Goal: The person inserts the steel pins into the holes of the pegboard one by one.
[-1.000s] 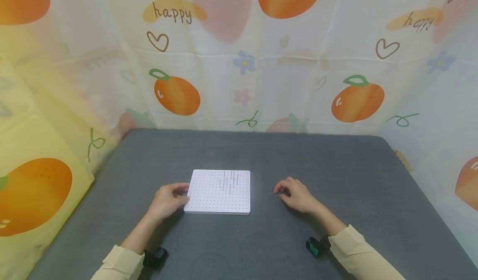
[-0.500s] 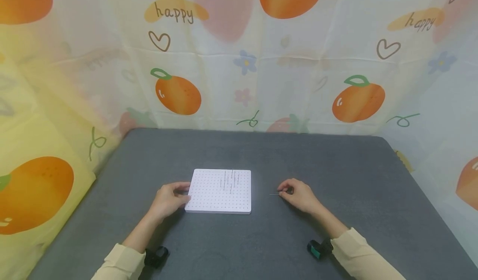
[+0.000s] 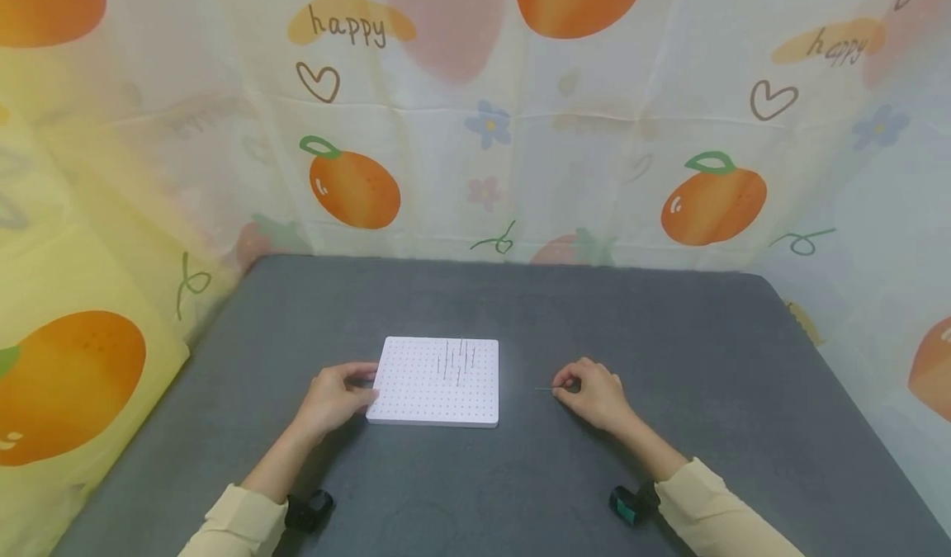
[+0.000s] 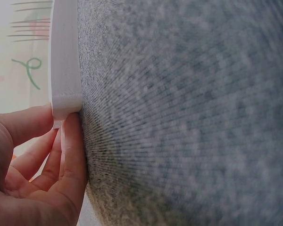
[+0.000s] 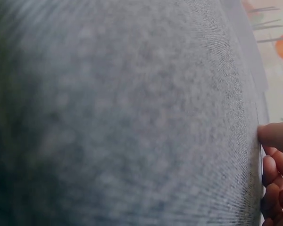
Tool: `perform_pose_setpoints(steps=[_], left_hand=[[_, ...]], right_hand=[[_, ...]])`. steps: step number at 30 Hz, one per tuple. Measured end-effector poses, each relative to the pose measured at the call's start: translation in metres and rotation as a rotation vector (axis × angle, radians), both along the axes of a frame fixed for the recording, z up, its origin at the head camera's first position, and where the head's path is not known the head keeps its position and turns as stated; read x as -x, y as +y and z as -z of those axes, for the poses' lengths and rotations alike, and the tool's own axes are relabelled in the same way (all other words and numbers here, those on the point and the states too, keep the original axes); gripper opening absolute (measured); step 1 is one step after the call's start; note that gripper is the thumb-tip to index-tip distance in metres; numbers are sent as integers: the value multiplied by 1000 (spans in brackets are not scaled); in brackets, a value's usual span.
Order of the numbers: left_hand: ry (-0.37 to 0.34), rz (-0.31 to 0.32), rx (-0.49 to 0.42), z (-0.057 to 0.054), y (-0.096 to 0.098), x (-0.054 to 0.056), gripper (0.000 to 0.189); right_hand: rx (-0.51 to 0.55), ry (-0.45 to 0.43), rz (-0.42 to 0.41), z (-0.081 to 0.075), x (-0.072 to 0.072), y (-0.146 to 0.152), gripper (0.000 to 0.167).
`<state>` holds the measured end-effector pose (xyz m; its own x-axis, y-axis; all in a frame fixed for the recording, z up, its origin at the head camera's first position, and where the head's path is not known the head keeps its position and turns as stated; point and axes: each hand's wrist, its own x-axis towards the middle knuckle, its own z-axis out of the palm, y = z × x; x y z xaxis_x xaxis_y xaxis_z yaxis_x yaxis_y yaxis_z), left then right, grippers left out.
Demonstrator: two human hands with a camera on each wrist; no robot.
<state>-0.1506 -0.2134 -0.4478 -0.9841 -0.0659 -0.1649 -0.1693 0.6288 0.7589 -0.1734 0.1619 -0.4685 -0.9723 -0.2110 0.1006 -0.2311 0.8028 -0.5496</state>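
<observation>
A white board [image 3: 416,400] with a grid of small holes lies flat on the grey table. Several thin dark pins [image 3: 446,361] stand upright in its far right part. My left hand [image 3: 332,400] holds the board's left edge; in the left wrist view the thumb [image 4: 35,123] touches the corner while a finger lies low against it by the table. To the right of the board, my right hand [image 3: 592,392] pinches a thin metal pin [image 3: 543,389] between thumb and fingers. The pin points left, close over the tabletop. The right wrist view shows the fingertips [image 5: 270,134] near the table surface.
The grey table [image 3: 475,491] runs back to a fruit-printed cloth [image 3: 565,153] hanging behind it. A yellow-tinted part of the cloth [image 3: 96,260] hangs along the left side. Black devices are strapped to both wrists.
My right hand has shifted slightly right and towards me. The pin in it, tilted a second ago, now looks nearly level. My left hand stays on the board.
</observation>
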Motion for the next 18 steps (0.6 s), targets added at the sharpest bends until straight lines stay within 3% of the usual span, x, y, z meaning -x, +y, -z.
perform_pose_setpoints(steps=[18], left_hand=[[-2, -11, 15, 1, 0, 1, 44]], right_hand=[[-21, 12, 13, 1, 1, -2, 6]])
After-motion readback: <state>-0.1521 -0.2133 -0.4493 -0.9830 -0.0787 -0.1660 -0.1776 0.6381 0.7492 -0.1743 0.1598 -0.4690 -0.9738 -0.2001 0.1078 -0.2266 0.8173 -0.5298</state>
